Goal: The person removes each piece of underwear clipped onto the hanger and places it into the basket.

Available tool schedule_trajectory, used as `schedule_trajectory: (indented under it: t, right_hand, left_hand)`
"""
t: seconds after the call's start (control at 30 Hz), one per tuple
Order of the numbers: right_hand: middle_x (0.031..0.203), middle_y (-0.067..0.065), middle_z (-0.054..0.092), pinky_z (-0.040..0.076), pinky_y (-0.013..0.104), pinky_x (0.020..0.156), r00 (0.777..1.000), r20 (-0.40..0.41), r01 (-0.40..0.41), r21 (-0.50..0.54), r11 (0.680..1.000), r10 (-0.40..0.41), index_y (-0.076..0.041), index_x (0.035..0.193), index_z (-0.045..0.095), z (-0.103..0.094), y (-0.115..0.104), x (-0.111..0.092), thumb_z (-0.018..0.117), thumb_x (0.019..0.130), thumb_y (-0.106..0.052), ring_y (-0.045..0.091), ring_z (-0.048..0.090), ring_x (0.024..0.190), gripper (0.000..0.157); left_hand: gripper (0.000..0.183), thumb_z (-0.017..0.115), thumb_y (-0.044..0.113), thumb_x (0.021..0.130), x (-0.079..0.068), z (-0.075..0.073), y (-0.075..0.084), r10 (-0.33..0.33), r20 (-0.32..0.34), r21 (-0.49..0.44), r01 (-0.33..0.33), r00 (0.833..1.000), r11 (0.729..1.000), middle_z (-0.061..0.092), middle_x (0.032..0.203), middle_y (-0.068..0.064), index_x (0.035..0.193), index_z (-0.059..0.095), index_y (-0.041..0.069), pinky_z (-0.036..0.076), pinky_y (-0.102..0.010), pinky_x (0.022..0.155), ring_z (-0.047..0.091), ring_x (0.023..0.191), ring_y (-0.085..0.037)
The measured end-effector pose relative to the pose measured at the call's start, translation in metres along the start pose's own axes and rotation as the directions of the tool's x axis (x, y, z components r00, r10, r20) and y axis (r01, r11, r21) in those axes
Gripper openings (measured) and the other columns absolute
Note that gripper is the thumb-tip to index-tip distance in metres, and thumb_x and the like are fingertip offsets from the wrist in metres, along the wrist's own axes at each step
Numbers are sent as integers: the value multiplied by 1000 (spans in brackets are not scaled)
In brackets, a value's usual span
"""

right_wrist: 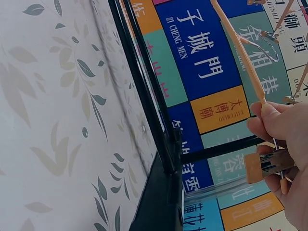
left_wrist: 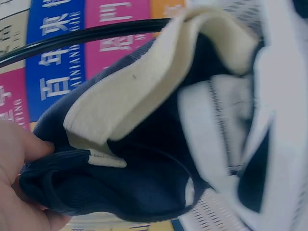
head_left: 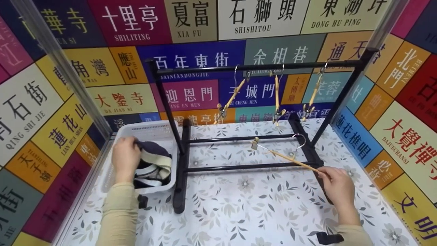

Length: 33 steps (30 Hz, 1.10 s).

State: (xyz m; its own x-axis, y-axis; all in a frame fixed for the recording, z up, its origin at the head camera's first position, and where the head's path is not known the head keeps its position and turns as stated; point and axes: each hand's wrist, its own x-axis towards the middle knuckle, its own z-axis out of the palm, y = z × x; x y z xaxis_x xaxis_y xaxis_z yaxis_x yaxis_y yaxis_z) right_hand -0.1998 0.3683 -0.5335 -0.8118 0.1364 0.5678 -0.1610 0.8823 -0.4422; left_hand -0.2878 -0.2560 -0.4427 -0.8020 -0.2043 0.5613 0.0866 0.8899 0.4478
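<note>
My left hand [head_left: 126,155] is over the white plastic basket, pinching the edge of a navy cloth piece [left_wrist: 139,187] with a cream band; its exact kind is unclear. More dark and white cloth [head_left: 150,171] lies bunched in the basket [head_left: 173,167] below. Over on the right, my right hand [head_left: 338,186] grips one end of a wooden clip hanger [head_left: 283,156], held tilted in front of the rack. A metal clip [head_left: 255,143] sits at the hanger's far end. In the right wrist view, thumb and fingers hold the bar close to its near clip [right_wrist: 269,165].
A black rack [head_left: 259,67] stands on the flower-patterned tabletop [head_left: 239,205]. Three similar hangers, including the middle one [head_left: 277,92], hang from its top bar. Two lower bars [head_left: 239,168] cross near the table. Sign-covered panels [head_left: 191,61] enclose the back and sides.
</note>
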Motion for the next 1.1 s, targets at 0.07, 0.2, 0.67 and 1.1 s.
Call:
schedule_trajectory:
  t: [0.07, 0.2, 0.67, 1.1]
  right_hand:
    - [94, 15, 71, 41, 50, 76, 1000, 4, -8, -1, 1000, 8, -5, 96, 72, -1, 1, 1, 72, 88, -2, 35, 57, 88, 9]
    - [92, 15, 71, 40, 50, 76, 1000, 12, -15, -16, 1000, 15, -5, 97, 72, -4, 3, 4, 72, 87, -2, 35, 56, 88, 10]
    - [95, 17, 71, 41, 52, 75, 1000, 18, -18, -49, 999, 19, -6, 99, 73, -18, 9, 17, 71, 88, -3, 37, 56, 89, 11]
    - [93, 16, 71, 38, 47, 68, 999, -17, -42, -89, 995, 41, -7, 99, 73, -34, 10, 33, 70, 89, -5, 35, 55, 88, 10]
  left_hand:
    - [18, 58, -2, 85, -6, 8, -3, -2, 52, 19, 1, 999, 1000, 64, 93, -28, 98, 70, -3, 47, -59, 73, 61, 85, -49]
    - [20, 58, 1, 86, -16, 20, -11, -16, 184, 62, 5, 983, 998, 65, 95, -25, 102, 71, 1, 48, -61, 71, 62, 87, -48]
    - [14, 57, 8, 93, -34, 34, -20, 43, 497, 108, -111, 867, 988, 66, 101, -27, 99, 69, 4, 48, -62, 79, 62, 94, -49]
    - [36, 65, 20, 93, -42, 30, -6, 92, 473, 185, -201, 876, 962, 60, 116, -29, 122, 64, -2, 44, -66, 82, 55, 105, -50]
